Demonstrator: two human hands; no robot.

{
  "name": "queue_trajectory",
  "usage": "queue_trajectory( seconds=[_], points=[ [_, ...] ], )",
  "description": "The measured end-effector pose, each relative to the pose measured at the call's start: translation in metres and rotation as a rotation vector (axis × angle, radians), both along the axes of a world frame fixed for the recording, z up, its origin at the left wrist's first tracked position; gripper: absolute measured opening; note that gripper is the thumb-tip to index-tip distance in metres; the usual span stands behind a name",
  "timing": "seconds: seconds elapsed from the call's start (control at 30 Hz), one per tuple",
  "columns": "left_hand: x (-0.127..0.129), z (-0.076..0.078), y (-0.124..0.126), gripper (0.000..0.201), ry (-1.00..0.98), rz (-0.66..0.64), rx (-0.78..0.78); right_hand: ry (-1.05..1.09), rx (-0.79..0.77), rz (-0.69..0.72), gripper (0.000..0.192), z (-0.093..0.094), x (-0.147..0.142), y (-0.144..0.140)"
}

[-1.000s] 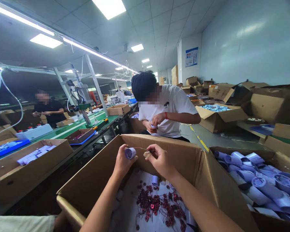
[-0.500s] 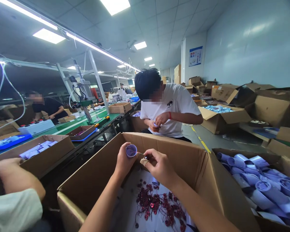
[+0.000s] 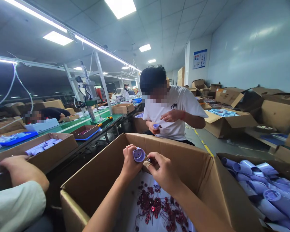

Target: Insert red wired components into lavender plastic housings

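My left hand is wrapped round a purple plastic tube, whose round end faces me and shows a recessed inner part. Close beside it, my right hand pinches a small dark round part between thumb and fingers; a thin wire seems to run from it toward the tube. A tan covering is on my right thumb. Both hands are above a large cardboard box. Inside, below my hands, lies a pile of small dark red round parts with wires on a white sheet.
A person in a white shirt sits opposite, holding a purple cup-shaped part. At left, another arm reaches into a box. A box of purple tubes stands at right. A green conveyor line runs along the left.
The view has shifted slightly, so the scene sits a little lower and to the right. My hands keep their grips. The person opposite has lifted one hand off the purple part.
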State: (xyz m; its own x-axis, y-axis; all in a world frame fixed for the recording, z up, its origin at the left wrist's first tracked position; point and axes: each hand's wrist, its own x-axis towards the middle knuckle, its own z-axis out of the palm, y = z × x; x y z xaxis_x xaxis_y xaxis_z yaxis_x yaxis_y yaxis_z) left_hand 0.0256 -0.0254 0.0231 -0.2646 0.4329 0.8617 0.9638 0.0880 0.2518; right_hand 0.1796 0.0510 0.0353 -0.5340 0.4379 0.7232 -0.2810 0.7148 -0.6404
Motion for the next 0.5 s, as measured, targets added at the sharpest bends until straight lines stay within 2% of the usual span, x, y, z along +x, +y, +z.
queue_trajectory(
  seconds=[0.17, 0.3, 0.4, 0.5],
  points=[
    [-0.0008, -0.0005, 0.0012, 0.042, -0.120, -0.068, 0.030, -0.032, 0.037, 0.015, 0.008, -0.0015, -0.0009, -0.0027],
    [-0.0023, -0.0039, 0.0017, 0.044, -0.235, -0.059, 0.046, -0.057, 0.071, 0.043, 0.011, -0.0048, -0.0025, -0.0054],
    [-0.0034, -0.0050, 0.0023, 0.041, -0.202, -0.032, 0.075, -0.078, 0.081, 0.055, 0.012, -0.0067, -0.0034, -0.0076],
    [-0.0026, -0.0036, 0.0020, 0.038, -0.070, -0.050, 0.090, -0.073, 0.079, 0.067, 0.015, -0.0079, -0.0054, -0.0080]
  ],
)
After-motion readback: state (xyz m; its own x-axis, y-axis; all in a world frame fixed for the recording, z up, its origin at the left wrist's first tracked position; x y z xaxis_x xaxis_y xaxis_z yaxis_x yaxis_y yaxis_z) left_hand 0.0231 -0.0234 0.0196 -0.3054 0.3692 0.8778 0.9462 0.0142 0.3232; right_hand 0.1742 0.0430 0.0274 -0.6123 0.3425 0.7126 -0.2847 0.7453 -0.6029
